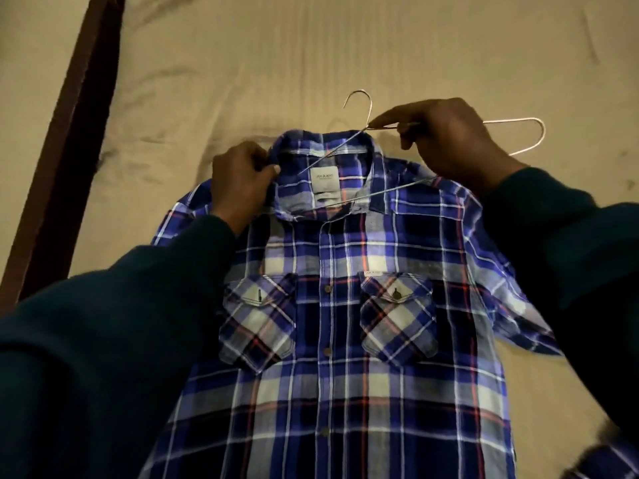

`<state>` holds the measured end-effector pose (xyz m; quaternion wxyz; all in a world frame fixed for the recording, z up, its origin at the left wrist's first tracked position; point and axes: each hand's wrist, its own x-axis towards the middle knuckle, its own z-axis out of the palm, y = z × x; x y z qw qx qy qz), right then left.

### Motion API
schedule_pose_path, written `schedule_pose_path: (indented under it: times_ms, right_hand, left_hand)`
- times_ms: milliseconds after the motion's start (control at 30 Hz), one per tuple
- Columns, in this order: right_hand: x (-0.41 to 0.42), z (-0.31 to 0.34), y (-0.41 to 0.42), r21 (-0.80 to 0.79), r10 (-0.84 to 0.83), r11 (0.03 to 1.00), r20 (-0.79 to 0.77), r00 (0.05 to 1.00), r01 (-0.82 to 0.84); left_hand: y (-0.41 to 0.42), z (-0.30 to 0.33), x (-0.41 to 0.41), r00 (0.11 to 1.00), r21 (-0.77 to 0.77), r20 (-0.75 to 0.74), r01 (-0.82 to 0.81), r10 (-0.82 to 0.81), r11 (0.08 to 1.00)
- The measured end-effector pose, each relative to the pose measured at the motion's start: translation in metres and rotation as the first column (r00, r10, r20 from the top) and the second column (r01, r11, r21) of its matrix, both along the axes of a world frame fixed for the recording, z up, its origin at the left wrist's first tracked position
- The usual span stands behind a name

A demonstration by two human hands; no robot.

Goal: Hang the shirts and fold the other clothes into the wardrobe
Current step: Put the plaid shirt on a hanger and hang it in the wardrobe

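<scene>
Blue, white and red plaid cotton, a buttoned short-sleeved shirt with two flapped chest pockets, lay front-up on a wrinkled tan bedsheet beside a dark wooden bed frame. The person's left hand pinched the shirt's collar at its left side, thumb and fingers curled on the fabric. The right hand gripped a thin silver wire hanger near its neck, one end of the hanger tucked inside the open collar and the other clear of the shirt. Dark green sleeves covered both arms.
</scene>
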<state>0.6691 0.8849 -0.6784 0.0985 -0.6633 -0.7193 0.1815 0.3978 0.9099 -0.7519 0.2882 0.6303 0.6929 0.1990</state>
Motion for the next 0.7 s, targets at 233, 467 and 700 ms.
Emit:
schedule_pose_path:
  times_ms: [233, 467, 700]
  right_hand:
    - [-0.056, -0.026, 0.017, 0.015, 0.114, 0.993, -0.143, 0.983, -0.113]
    - [-0.079, -0.054, 0.005, 0.320, 0.038, 0.945, 0.095, 0.995, -0.066]
    - [-0.067, -0.077, -0.085, -0.121, -0.771, 0.564, -0.430, 0.469, 0.817]
  left_hand:
    - [-0.016, 0.034, 0.022, 0.998, 0.430, -0.007, 0.056, -0.059, 0.901]
    - [0.001, 0.005, 0.037, 0.847, 0.315, -0.327, 0.515, -0.418, 0.797]
    - [-0.007, -0.011, 0.058, 0.836, 0.335, -0.325, 0.539, -0.442, 0.773]
